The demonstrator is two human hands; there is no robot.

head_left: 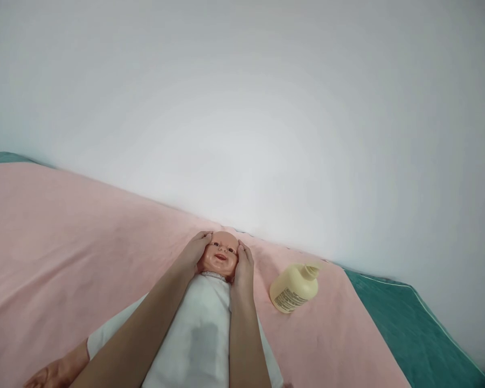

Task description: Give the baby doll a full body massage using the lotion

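Note:
A baby doll (220, 257) in a white garment lies on its back on a pink cloth, its head toward the wall. My left hand (199, 250) is laid along the left side of the doll's head, fingers curved around it. On the other side, my right hand (244, 262) cups the head in the same way. Between them the doll's head is held, its front uncovered. Both my forearms pass over the doll's body and sleeves. One doll hand shows at the lower left.
A pale yellow pump bottle (293, 288) stands to the right of the doll on the pink cloth (84, 237). Green fabric (420, 328) shows at the right and far left. Behind the cloth rises a plain pale wall (242, 108).

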